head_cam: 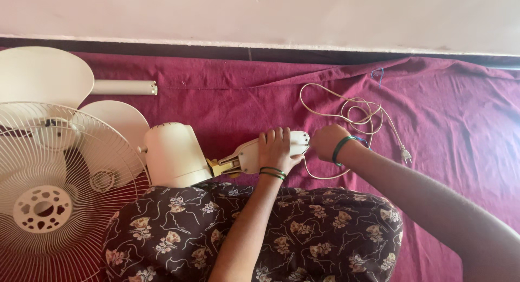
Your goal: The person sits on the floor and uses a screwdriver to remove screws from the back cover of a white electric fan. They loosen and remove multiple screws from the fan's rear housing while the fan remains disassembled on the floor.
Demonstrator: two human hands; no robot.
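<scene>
A cream fan motor housing lies on its side on the maroon cloth, joined by a yellow hinge to a cream neck piece. My left hand rests on top of that neck piece and grips it. At the neck's right end my right hand is closed, apparently pinching something small I cannot make out. A cream power cord loops away from there and ends in a plug. Both wrists wear green bangles.
Wire fan guards lie at the left, with cream fan blades and a cream pole behind them. My floral-clothed knee fills the foreground. A pale wall runs along the cloth's far edge.
</scene>
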